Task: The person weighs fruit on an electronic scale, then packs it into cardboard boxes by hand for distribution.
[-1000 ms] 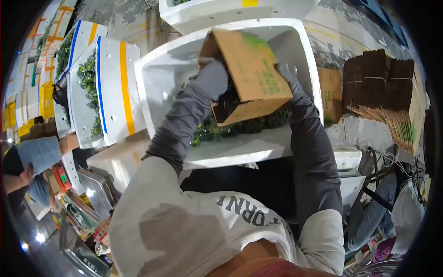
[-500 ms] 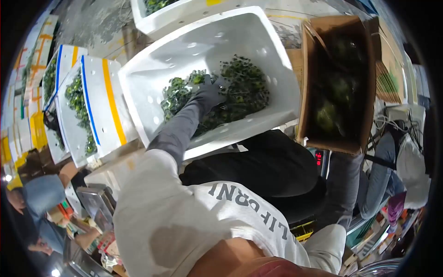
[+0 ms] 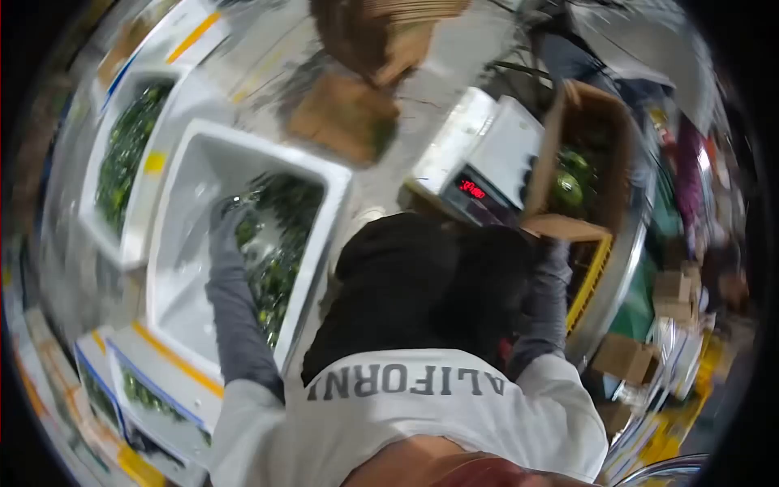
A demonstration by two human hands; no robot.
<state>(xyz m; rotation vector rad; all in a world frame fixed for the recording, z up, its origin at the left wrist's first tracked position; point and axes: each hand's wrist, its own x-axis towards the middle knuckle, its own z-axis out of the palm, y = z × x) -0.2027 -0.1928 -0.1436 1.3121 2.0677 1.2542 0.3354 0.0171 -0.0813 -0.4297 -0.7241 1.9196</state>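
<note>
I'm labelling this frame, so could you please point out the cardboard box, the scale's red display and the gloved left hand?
cardboard box [image 3: 600, 122], head view, outer side wall.
scale's red display [image 3: 471, 189], head view, lit digits.
left hand [image 3: 225, 221], head view, back of glove.

Brown cardboard box [image 3: 578, 162] of green produce now lowered from over the white foam crate [image 3: 180, 284] onto the white scale [image 3: 479, 166] beside it.
</note>
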